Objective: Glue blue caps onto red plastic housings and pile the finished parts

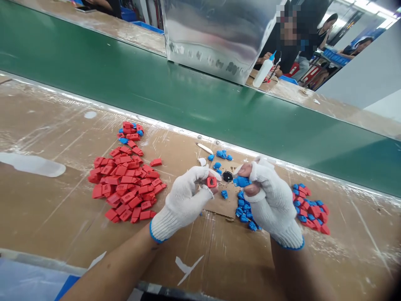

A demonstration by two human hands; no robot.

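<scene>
I'm pinching hollow red piece [209, 182] in left hand [189, 190], gripping blue piece [242, 182] in right hand [270, 195], black disc [227, 177] between. Pinching lightly, leaving hollow uncovered, should help.

Bright, cool light comes from ceiling lamps [374, 11], blown out to white beyond the worktop's [56, 217] far right corner. Past the far edge, the metal box [216, 37] shows broad, smeared glare; the green belt [150, 83] has a soft sheen, with shadow towards the right. Markings on the red pieces [128, 179] look soft. The view's right corners darken; pixelation covers one person [290, 31].
</scene>
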